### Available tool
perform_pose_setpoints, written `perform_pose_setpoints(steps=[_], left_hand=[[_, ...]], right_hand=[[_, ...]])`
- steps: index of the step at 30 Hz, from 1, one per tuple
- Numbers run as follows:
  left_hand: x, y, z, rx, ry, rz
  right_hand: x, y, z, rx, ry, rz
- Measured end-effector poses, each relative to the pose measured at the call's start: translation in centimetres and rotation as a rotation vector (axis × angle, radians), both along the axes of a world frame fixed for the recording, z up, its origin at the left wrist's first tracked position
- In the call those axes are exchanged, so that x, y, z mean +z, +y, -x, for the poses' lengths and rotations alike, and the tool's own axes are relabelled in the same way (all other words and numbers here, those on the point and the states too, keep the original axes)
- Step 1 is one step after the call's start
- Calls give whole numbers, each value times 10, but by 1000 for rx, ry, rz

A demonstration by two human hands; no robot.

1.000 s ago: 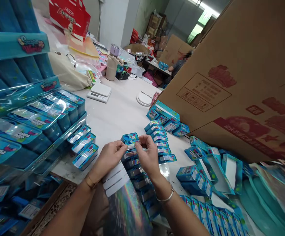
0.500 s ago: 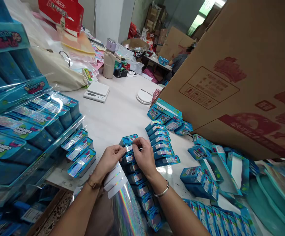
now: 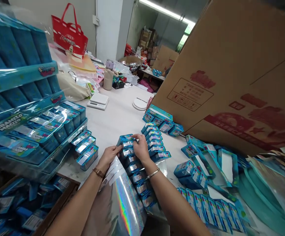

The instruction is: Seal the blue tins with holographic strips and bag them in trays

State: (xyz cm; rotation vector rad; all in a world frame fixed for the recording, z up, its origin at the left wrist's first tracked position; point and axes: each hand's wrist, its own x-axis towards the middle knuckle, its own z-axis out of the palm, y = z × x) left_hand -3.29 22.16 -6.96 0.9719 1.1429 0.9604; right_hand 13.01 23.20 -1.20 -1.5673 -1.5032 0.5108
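Note:
A row of small blue candy boxes (image 3: 134, 167) with shiny holographic labels runs from the table's near edge away from me. My left hand (image 3: 110, 155) and my right hand (image 3: 140, 149) meet at the far end of that row, fingers pinched on the label of the second-farthest box (image 3: 127, 144). Under my forearms lies a holographic sticker sheet (image 3: 123, 205) with white peeled strips. A second row of the same boxes (image 3: 154, 144) sits just right of my right hand.
Wrapped display trays of blue boxes (image 3: 34, 131) stack at the left, with three loose boxes (image 3: 85, 149) beside them. A large cardboard carton (image 3: 231, 75) leans at the right over open blue cartons (image 3: 206, 164). A white scale (image 3: 97, 100), cups and a red bag (image 3: 70, 36) stand farther back.
The camera pulled back and tilted up. Both hands stayed together on the row's far end, shifting slightly forward to the label of a box near the end.

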Motion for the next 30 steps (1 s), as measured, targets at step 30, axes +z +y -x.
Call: perform_pose_setpoints(steps=[30], left_hand=[[101, -58, 6, 342, 208, -355]], right_hand=[[38, -193, 24, 147, -314, -432]])
